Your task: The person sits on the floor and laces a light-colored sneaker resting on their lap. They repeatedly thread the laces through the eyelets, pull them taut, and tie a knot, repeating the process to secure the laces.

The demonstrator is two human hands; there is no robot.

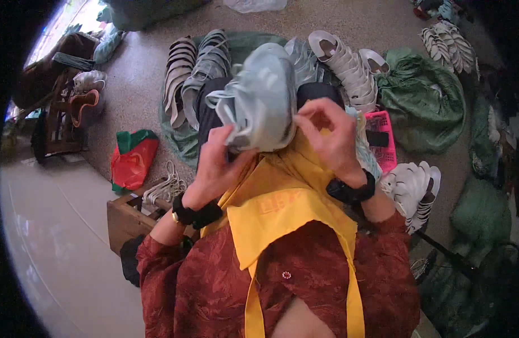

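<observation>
A pale grey-blue sneaker [266, 93], slightly blurred, rests above my lap with loose lace loops along its left side. My left hand [219, 160] grips its near left side, fingers bent against the upper. Beside the shoe's right edge, my right hand [331, 135] has thumb and forefinger pinched together. Whatever lies in that pinch is too small to make out. A yellow apron [287, 217] covers my lap under the shoe.
Nested rows of shoe uppers [347, 73] lie on green sheeting beyond my knees. To the right are a pink basket [390, 141] holding a dark phone-like object and a green sack [423, 101]. A wooden stool [124, 222] with white laces [166, 186] and a red-green bag [134, 160] are left.
</observation>
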